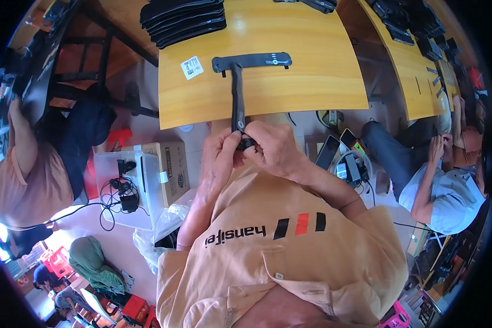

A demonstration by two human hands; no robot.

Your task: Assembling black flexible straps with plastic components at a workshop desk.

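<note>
black strap (pixel 237 98): near end up in the hands, rest reaching over the counter (pixel 325 76) edge. likely light, bendy, not fragile, some grip to it; i'd hold the near end, flat faces between fingers. long axis points straight away from the wearer, far end meeting a dark band (pixel 257 60) lying crosswise; joined or not, can't tell. left hand (pixel 217 156) fingers pinch the strap's end; right hand (pixel 275 145) fingers curled, pinching there too. white label (pixel 192 68) beside the band.

Head-worn fisheye view downward, from close above the wearer's chest (pixel 281 257), table (pixel 322 82) beyond.
</note>
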